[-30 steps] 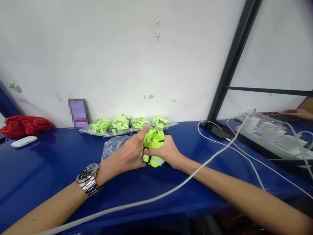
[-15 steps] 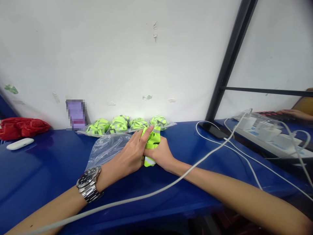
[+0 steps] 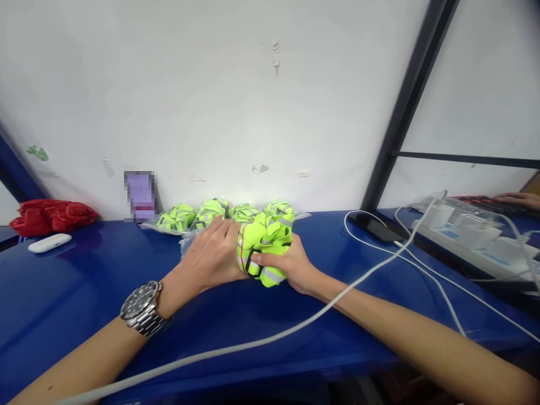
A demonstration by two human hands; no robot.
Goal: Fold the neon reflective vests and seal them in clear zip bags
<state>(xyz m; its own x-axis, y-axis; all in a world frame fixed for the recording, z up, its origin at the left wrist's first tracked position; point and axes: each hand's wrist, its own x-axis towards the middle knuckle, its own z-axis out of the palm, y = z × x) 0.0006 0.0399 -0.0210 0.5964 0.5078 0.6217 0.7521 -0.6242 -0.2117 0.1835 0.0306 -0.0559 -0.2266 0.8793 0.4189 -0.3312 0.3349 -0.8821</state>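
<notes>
Bright yellow-green reflective straps (image 3: 270, 236) with silver stripes and a black buckle form a folded bundle between my hands, above the table. My right hand (image 3: 297, 264) grips the bundle's right side, its thumb across the front by the buckle. At the bundle's left side, my left hand (image 3: 215, 250) is closed against it, its fingertips partly hidden. A thin red band (image 3: 242, 247) runs down the bundle beside the left hand. Behind my left hand, part of a clear plastic bag (image 3: 185, 243) shows. Several similar strap bundles (image 3: 176, 216) in clear bags lie along the wall.
A white cable (image 3: 270, 337) crosses in front of my forearms. Left on the blue table (image 3: 80, 292) are a red plastic bag (image 3: 53, 216), a white case (image 3: 49, 243) and a propped phone (image 3: 141, 194). Right are a black phone (image 3: 375, 228), chargers (image 3: 472, 230) and another person's hand (image 3: 521, 199).
The strap bundle now shows wider and looser, with its buckle and red band visible. My hands have moved apart, and the left hand now covers most of the empty bag. The view has shifted slightly.
</notes>
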